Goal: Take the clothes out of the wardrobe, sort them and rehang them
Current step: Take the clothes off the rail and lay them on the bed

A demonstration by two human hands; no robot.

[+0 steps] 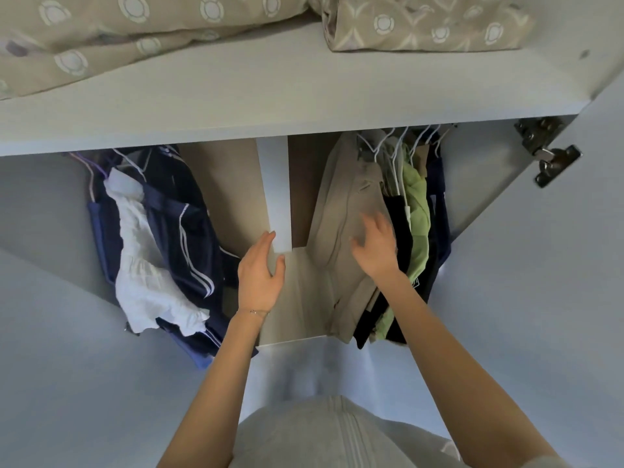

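Note:
The open wardrobe has two hanging bays split by a white divider [277, 197]. In the left bay hang a white ruffled garment [141, 261] and a dark navy striped garment [189, 231]. In the right bay hang beige trousers [341, 211], a black garment [398, 231], a light green garment [418, 224] and a navy one [439, 211] on white hangers [398, 146]. My right hand [376, 246] lies with spread fingers on the beige trousers, beside the black garment. My left hand [260, 271] is open with straight fingers in front of the divider's lower end, holding nothing.
A white shelf [304, 96] above the clothes carries folded beige patterned bedding [135, 32]. Both wardrobe doors stand open; the right door's metal hinge [547, 150] shows at the upper right. My grey-clad body fills the bottom centre.

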